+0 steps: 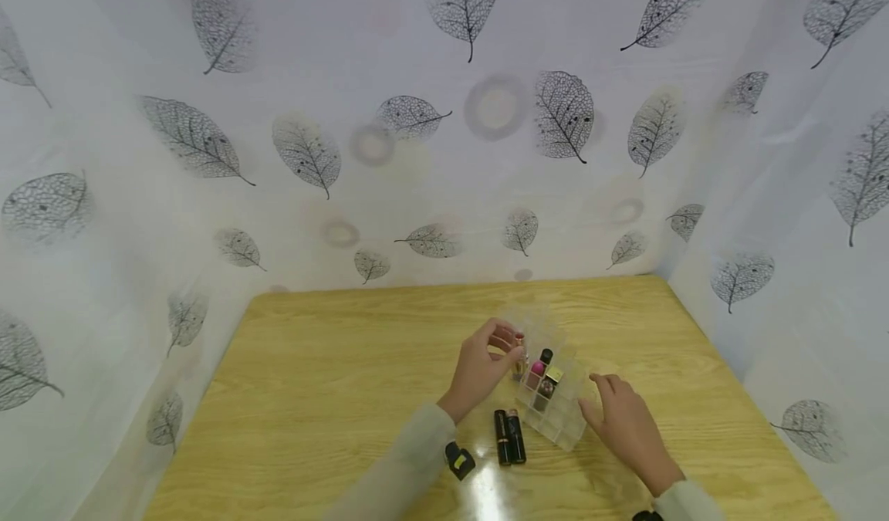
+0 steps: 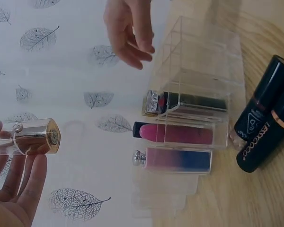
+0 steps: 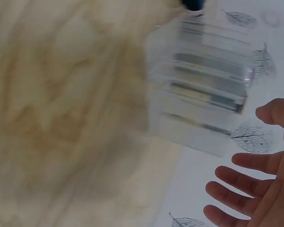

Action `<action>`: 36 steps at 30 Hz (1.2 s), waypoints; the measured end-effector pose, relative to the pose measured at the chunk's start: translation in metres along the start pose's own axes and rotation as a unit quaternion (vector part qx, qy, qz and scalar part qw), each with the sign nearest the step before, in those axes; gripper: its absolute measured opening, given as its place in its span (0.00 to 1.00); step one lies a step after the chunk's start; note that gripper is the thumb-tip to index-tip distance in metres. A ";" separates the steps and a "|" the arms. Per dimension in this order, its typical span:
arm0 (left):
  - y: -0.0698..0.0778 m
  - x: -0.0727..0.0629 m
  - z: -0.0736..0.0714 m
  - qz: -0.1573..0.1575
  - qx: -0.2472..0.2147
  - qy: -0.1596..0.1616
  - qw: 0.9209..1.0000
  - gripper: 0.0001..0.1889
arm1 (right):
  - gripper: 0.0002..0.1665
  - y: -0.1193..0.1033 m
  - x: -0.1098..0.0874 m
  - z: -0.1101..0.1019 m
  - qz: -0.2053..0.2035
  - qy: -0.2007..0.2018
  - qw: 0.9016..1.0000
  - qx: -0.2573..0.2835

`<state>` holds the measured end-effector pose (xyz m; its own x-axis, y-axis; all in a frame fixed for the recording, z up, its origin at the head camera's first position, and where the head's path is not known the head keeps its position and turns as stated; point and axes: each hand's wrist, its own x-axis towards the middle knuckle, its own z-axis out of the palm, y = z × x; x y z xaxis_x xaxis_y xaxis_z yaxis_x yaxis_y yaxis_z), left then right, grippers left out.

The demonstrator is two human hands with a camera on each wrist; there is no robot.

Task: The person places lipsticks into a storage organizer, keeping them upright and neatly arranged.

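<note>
My left hand pinches a gold lipstick tube with a clear section between thumb and fingers. It is above the far left part of a clear compartmented organizer. Several cosmetics stand in the organizer: a bright pink lip gloss, a pink-and-blue tube with a silver knob, and a dark tube with a silvery cap. My right hand is beside the organizer's right side, its fingers spread and nothing in them.
Two black lipstick tubes lie side by side on the wood-grain table, just left of the organizer's near end. A white cloth printed with dark leaves hangs behind the table and along both sides.
</note>
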<state>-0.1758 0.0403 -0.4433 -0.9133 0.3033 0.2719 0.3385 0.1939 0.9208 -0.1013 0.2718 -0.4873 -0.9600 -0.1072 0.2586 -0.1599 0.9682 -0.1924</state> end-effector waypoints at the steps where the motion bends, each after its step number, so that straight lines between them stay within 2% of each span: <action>1: -0.001 0.003 0.001 0.001 0.004 -0.001 1.000 0.11 | 0.28 0.003 -0.001 0.005 -0.002 -0.001 1.000 -0.013; 6: -0.006 0.020 0.007 -0.001 0.012 -0.011 1.000 0.10 | 0.25 0.013 -0.007 0.020 -0.001 -0.007 0.999 -0.040; 12: -0.013 0.041 0.017 -0.002 0.032 -0.034 0.999 0.10 | 0.22 0.015 -0.009 0.025 0.007 -0.019 0.999 -0.045; 18: -0.030 0.056 0.030 0.004 0.064 -0.042 0.997 0.08 | 0.21 0.014 -0.010 0.027 0.010 -0.022 0.999 -0.041; 24: -0.046 0.062 0.040 -0.017 0.091 -0.044 0.995 0.07 | 0.20 0.015 -0.011 0.030 0.015 -0.024 0.999 -0.034; 28: -0.050 0.062 0.044 -0.035 0.098 -0.038 0.994 0.07 | 0.20 0.014 -0.011 0.030 0.017 -0.026 0.999 -0.031; 36: -0.058 0.060 0.052 -0.042 0.137 -0.015 0.990 0.10 | 0.20 0.014 -0.010 0.029 0.017 -0.019 0.999 -0.029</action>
<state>-0.2386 0.0953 -0.4953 -0.9352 0.3016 0.1858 0.3142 0.4642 0.8281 -0.1005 0.2794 -0.5199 -0.9730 -0.0815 0.2161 -0.1144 0.9830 -0.1440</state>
